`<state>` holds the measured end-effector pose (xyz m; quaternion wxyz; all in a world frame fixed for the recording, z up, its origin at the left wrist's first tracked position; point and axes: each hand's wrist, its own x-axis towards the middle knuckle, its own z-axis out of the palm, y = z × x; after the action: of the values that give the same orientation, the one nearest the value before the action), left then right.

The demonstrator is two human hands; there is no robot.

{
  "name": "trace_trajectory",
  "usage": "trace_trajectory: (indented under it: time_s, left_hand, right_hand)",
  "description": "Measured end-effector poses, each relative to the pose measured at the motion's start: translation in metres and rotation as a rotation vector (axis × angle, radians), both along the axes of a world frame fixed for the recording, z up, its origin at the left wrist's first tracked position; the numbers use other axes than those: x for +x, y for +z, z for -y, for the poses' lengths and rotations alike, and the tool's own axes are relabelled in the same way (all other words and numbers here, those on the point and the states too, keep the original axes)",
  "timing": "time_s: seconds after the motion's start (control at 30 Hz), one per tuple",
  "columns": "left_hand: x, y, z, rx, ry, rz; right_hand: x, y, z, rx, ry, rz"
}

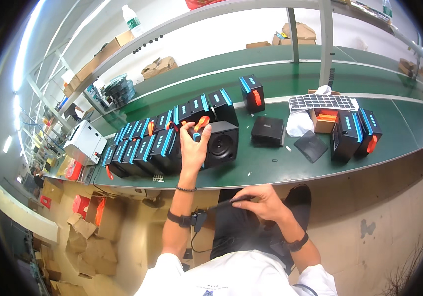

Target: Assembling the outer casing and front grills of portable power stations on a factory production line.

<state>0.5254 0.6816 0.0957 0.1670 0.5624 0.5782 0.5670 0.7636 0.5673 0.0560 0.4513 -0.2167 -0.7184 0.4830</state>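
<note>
My left hand (pixel 195 146) is closed at the top corner of a black speaker box (pixel 220 147), whose round cone faces me. An orange strap loop (pixel 202 123) stands up at its fingertips. Over my lap, below the table edge, my right hand (pixel 264 203) pinches a thin dark flat piece (pixel 241 199), seen edge-on and partly blurred. Left of the left hand, several black boxes with blue edge strips (pixel 144 149) stand in two rows, some with orange straps. A flat black box (pixel 267 131) lies right of the speaker, with a black panel (pixel 311 146) farther right.
Two more blue-striped boxes (pixel 348 134) stand at the right, beside a small carton (pixel 323 121) of orange straps under a white grid tray (pixel 322 102). Another box (pixel 252 93) stands farther back. A metal post (pixel 325 44) rises behind. Cardboard (pixel 98 254) lies on the left floor.
</note>
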Motion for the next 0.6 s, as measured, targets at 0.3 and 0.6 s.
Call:
trace_trajectory:
  time_s: [0.3,0.6]
  left_hand:
    - [-0.014,0.006,-0.05,-0.452,0.37,-0.9]
    - [0.003,0.002,-0.068,-0.17,0.374,-1.014]
  right_hand:
    - [0.032,-0.057,-0.039,0.539,-0.622,0.213]
    - [0.074,-0.064,-0.081,0.356,-0.436,0.515]
